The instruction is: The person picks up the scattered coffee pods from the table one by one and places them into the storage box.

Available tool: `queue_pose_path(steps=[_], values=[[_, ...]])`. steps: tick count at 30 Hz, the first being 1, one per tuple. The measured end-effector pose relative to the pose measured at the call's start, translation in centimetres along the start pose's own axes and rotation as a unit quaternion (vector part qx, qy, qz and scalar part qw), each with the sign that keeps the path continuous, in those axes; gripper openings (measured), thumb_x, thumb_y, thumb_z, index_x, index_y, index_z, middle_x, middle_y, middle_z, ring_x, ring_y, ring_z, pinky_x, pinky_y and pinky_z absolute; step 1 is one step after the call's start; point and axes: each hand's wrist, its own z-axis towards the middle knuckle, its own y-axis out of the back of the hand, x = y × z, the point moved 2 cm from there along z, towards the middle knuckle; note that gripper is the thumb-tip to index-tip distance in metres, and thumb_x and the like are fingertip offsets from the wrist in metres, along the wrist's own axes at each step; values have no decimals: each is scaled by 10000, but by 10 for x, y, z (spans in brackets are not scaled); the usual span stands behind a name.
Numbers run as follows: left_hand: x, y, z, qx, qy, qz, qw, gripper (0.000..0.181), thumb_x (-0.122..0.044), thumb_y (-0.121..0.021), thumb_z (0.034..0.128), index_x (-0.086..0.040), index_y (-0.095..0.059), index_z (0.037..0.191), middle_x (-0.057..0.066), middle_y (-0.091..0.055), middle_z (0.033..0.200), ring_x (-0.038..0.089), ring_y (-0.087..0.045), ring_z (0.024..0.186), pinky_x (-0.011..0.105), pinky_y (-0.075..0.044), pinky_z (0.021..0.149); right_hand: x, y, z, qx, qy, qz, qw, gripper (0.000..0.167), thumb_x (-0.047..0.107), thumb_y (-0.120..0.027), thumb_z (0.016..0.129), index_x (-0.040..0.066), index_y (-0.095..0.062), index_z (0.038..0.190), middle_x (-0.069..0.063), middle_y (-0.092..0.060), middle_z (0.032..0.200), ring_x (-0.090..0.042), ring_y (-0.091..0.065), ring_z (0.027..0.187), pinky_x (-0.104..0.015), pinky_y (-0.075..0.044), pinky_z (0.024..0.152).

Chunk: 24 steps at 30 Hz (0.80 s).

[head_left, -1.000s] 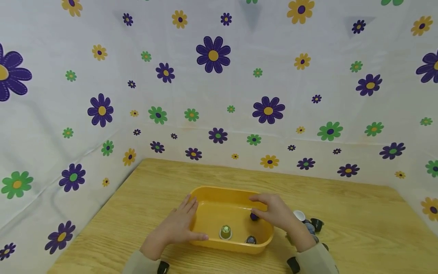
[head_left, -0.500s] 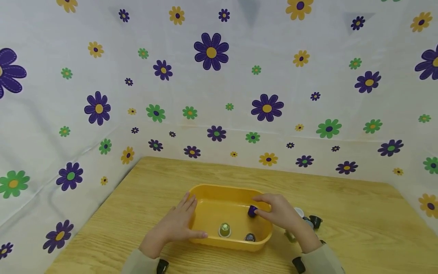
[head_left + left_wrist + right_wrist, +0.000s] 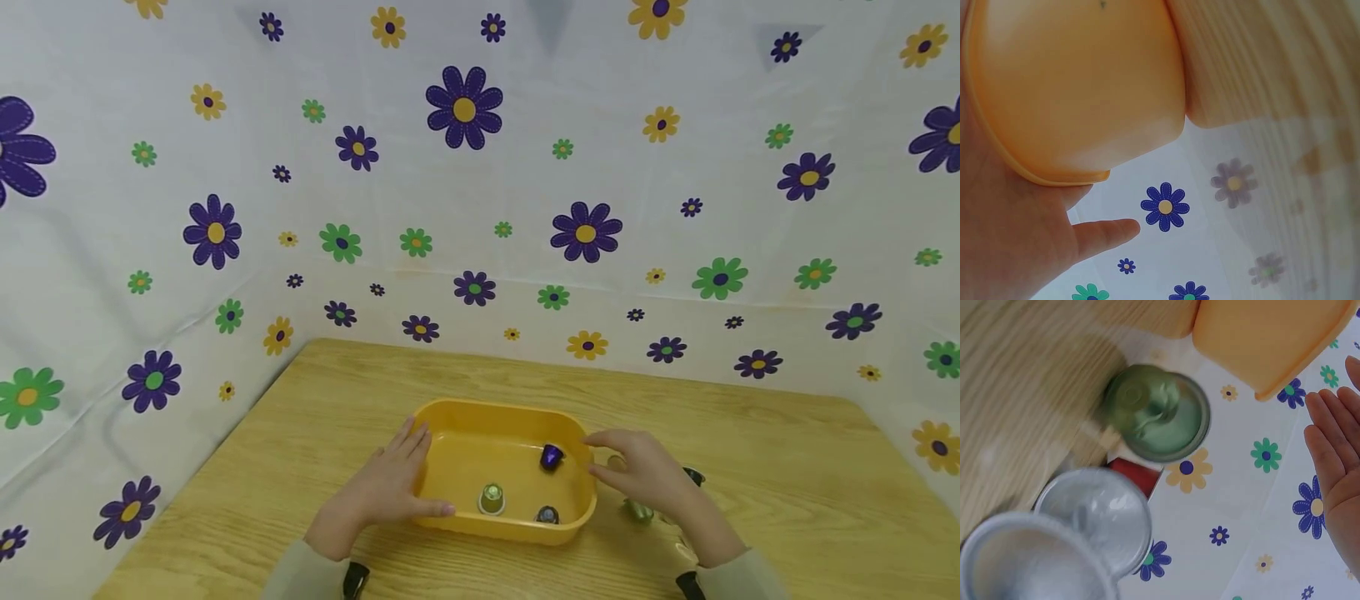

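A yellow plastic tub (image 3: 487, 406) stands on the table. Inside it are a purple coffee capsule (image 3: 551, 457) at the back right, a green-gold capsule (image 3: 492, 498) near the front and a dark grey capsule (image 3: 547, 515) at the front right. My left hand (image 3: 382, 492) rests on the tub's left end, fingers straight, thumb along the front rim. Over the right rim hovers my right hand (image 3: 645, 471), its fingers extended and holding nothing. Under that wrist lies a green capsule (image 3: 1147, 412), and two silvery capsules (image 3: 1104, 512) show below it in the right wrist view.
More capsules lie right of the tub, partly hidden by the right forearm, a black capsule (image 3: 693, 476) among them. The wooden table (image 3: 787, 500) ends at a white flowered cloth (image 3: 525, 183) behind and at the sides.
My right hand has let go of the purple capsule inside the tub and drawn back to the right, over the rim. The left hand stays in place on the tub.
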Motion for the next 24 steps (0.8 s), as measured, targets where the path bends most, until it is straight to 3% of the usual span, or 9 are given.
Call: queue_pose_path(steps=[9,17,24], values=[[-1,-1,-2,8,-33,-10,10000,1030,-637,-559,716,64,-192,1375,197,-103,1441,304,19,1320,599,-203,943,-17,10,-22,-152,67,-66,9998,261,64,-661,780,-26,-629,1023,-135,-630,998,-204,-579,789,-280,-495,620],[0,1,0,-25,-77,156,9998,1049,-676,-524,709,67,-196,1373,206,-112,1437,321,9,1318,591,-218,941,-29,20,-36,-180,-67,-355,9992,301,65,-681,757,-34,-622,1035,-120,-631,1003,-254,-593,903,-364,-486,735],[0,-1,1,19,-72,105,9999,1061,-684,-520,704,63,-184,1377,204,-103,1440,315,12,1319,598,-212,940,-39,27,-49,-260,-219,-404,9986,317,78,-694,750,-28,-621,1040,-122,-631,1005,-212,-600,811,-321,-491,675]])
